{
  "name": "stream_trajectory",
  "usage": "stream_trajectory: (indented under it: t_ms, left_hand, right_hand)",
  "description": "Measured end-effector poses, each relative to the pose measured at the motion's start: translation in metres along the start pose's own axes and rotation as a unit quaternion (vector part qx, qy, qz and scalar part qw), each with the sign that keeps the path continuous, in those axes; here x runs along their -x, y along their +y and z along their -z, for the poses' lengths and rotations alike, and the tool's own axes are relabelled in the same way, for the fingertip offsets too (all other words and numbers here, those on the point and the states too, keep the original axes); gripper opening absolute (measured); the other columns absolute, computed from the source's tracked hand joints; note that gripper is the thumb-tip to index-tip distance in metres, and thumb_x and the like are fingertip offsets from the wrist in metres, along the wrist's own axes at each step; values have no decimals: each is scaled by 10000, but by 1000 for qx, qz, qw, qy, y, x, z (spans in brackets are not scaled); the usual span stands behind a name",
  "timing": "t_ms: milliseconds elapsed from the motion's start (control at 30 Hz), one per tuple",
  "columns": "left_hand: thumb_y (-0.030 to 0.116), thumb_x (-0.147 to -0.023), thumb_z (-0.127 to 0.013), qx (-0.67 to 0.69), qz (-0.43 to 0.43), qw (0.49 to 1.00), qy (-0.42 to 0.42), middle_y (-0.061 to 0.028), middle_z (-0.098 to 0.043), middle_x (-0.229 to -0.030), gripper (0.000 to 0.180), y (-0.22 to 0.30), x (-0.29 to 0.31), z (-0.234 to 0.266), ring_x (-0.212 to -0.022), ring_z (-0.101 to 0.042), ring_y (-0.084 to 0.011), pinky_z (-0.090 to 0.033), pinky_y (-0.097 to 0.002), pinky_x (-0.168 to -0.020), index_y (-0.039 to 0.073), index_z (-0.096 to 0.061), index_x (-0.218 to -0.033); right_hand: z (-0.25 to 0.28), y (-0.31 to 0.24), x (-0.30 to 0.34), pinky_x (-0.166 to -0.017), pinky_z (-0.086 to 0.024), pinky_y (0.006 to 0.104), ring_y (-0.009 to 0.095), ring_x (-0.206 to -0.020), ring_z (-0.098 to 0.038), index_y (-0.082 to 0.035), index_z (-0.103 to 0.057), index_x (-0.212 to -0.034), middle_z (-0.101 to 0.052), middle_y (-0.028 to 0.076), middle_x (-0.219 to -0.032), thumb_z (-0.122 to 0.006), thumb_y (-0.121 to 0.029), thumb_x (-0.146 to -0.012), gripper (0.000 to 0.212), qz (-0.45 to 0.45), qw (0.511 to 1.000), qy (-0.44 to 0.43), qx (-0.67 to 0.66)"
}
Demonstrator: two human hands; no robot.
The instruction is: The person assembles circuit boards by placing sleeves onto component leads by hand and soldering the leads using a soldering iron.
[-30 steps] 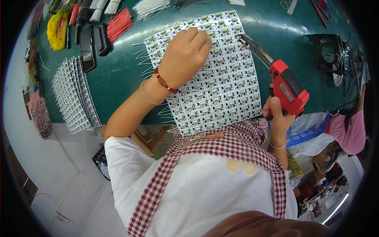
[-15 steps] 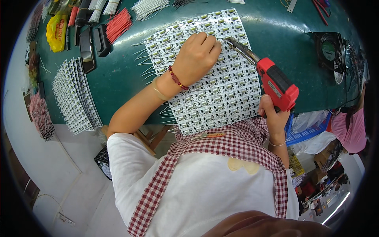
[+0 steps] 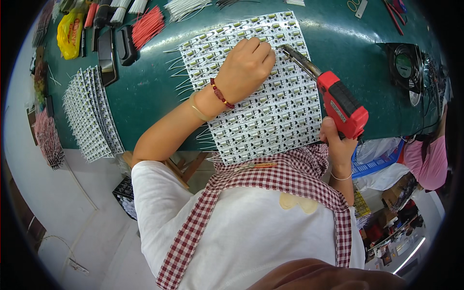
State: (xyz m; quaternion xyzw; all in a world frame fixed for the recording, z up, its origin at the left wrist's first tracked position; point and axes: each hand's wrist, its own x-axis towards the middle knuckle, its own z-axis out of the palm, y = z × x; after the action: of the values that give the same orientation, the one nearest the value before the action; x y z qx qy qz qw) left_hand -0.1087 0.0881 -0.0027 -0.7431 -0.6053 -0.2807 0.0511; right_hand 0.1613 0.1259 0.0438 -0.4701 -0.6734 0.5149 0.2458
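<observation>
A large sheet of small white circuit boards [image 3: 270, 121] lies at an angle before me, its near edge by my checked apron. My left hand [image 3: 247, 67] is closed low over its upper part, fingers curled down; what they pinch is hidden beneath the hand. In my right hand [image 3: 337, 145], at the sheet's lower right, is the grip of a red and black soldering gun [image 3: 344, 104]. Its metal tip points up and left, close to the board just right of my left fingers. Thin white wires [image 3: 180, 72] stick out along the sheet's left edge.
More board sheets [image 3: 89, 118] are stacked at the left table edge. Red wires [image 3: 147, 26], white wires [image 3: 186, 7], a black case [image 3: 126, 46] and a yellow bag [image 3: 70, 34] lie at the back left. A black fan-like device [image 3: 403, 63] stands right, above a blue crate [image 3: 372, 166].
My left hand, the soldering gun and the board sheet appear shifted slightly right in view. Both hands keep the same pose, and the tip stays beside my left fingers.
</observation>
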Motion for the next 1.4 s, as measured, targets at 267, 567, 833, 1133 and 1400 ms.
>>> stream_trajectory:
  t_ms: [267, 567, 833, 1133, 1400]
  left_hand:
    - [-10, -668, -616, 2, 0, 1000, -5, -76, -522, -789, 220, 0, 0, 0, -752, -534, -232, -473, -339, -682, 10, -632, -887]
    - [-39, -647, -616, 24, 3, 999, 21, -68, -518, -771, 237, -3, 0, 0, -736, -528, -235, -473, -343, -669, 30, -644, -872]
    - [-30, -644, -627, 22, -2, 1000, 7, -56, -538, -777, 249, -2, 1, 0, -755, -552, -223, -480, -331, -678, 47, -669, -876]
    - [-10, -663, -620, 31, -12, 999, -11, -54, -536, -790, 208, -3, -2, 2, -748, -542, -216, -470, -326, -677, 48, -662, -858]
    - [-2, -666, -622, 27, -13, 999, -15, -51, -542, -793, 208, -3, -3, 2, -759, -546, -216, -468, -326, -685, 50, -661, -863]
  right_hand:
    - [2, 6, 0, -600, -462, 261, 104, -637, -582, -19, -666, -895, -655, 23, -786, -781, -153, -783, 209, -4, 1000, -9, 27]
    - [9, -5, 5, -554, -468, 244, 95, -610, -579, -6, -614, -1016, -636, 24, -797, -769, -100, -797, 285, -78, 995, -5, -56]
    - [7, 4, 16, -478, -389, 217, 84, -504, -499, 78, -562, -1148, -560, 33, -636, -586, -83, -919, 281, -23, 998, -35, -36]
    - [10, 21, 22, -695, -497, 314, 191, -782, -631, -18, -653, -979, -665, 84, -931, -789, -141, -774, 275, -57, 998, -8, 10]
    - [10, 18, 22, -669, -486, 307, 192, -748, -628, -19, -656, -952, -668, 86, -909, -788, -146, -773, 256, -36, 998, -14, 40]
